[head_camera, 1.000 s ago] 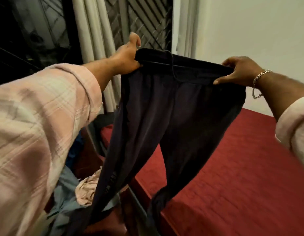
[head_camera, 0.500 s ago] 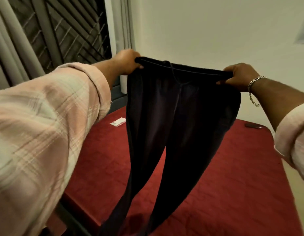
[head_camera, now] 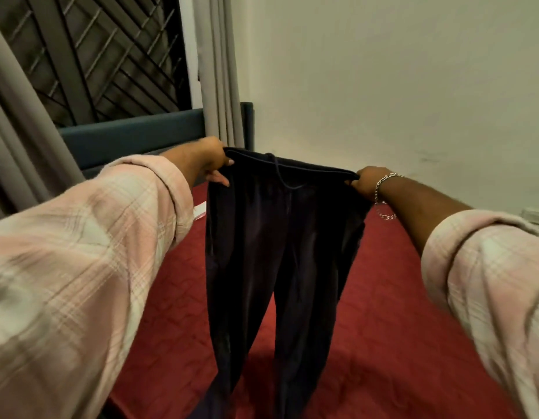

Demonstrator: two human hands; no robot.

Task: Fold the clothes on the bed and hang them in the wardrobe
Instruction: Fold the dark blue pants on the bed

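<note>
A pair of dark navy trousers point(head_camera: 280, 243) hangs stretched out in front of me over the red bed point(head_camera: 392, 313). My left hand point(head_camera: 212, 160) grips the left end of the waistband. My right hand point(head_camera: 366, 181), with a chain bracelet on the wrist, grips the right end. The waistband is pulled taut between the two hands, and a drawstring dangles near its middle. Both legs hang down toward the bedcover; their lower ends run out of view at the bottom.
A blue headboard point(head_camera: 132, 137) stands at the far side of the bed under a grilled window point(head_camera: 105, 52) with grey curtains point(head_camera: 221, 71). A small white paper point(head_camera: 200, 210) lies on the bedcover behind my left arm. A pale wall point(head_camera: 398, 86) borders the bed on the right.
Both hands have lowered the trousers and carried them over the bed. My view has swung right, from the pile of clothes at the bedside to the red cover and headboard.
</note>
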